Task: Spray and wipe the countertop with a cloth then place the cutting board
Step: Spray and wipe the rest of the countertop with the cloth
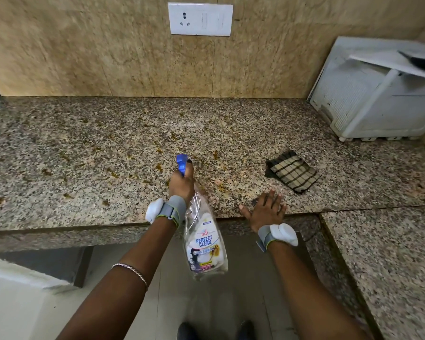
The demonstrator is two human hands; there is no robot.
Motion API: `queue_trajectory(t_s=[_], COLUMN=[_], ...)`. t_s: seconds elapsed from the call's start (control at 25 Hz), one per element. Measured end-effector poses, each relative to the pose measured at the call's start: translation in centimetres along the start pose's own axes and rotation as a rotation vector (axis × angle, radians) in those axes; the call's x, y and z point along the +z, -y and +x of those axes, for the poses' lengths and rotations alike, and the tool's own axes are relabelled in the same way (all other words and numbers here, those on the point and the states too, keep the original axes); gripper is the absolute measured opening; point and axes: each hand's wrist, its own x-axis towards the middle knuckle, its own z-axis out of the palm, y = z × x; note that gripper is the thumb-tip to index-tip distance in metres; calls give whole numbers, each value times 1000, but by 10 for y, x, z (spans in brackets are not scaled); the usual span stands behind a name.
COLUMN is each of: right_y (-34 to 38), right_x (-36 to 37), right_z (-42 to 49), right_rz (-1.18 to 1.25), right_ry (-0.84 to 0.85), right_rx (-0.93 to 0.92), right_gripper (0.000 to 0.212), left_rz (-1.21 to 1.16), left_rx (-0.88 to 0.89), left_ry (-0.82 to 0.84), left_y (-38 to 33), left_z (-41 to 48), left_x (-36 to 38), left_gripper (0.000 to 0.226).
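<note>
My left hand grips the neck of a clear spray bottle with a blue trigger head, its nozzle pointing out over the speckled granite countertop. Brown and yellow stains are scattered across the middle of the stone. My right hand rests flat with fingers spread on the counter's front edge, holding nothing. A folded checked cloth, beige with dark stripes, lies on the counter just beyond and to the right of that hand. A white cutting board lies on top of the white appliance at the far right.
A white appliance with a vented side stands in the back right corner. A dark object lies on the board. A wall socket plate is set in the beige backsplash. The counter turns toward me on the right.
</note>
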Motion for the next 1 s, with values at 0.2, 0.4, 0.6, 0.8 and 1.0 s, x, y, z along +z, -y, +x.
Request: queue_trajectory(t_s=[0.2,0.4,0.6,0.8,1.0], right_y=[7,12,9,8,9], right_x=[-16,-30,-37,-41,-40], right_z=[7,29,69,90,116], right_rz=[46,169,137,115,131], right_ry=[8,-258,-254,-243,-224], right_rx=[31,-18,-156,-141,-299], right_gripper=[97,69,55,57,58], left_rz=[-38,4,77,137,108], left_rx=[2,-19,-28,-15,-11], left_ry=[38,134,168,319,114], left_y=[-10,-25,-40,-43,-60], left_z=[8,13,25,23,44], left_x=[-11,10,32,59,59], left_gripper=[39,43,46,43,42])
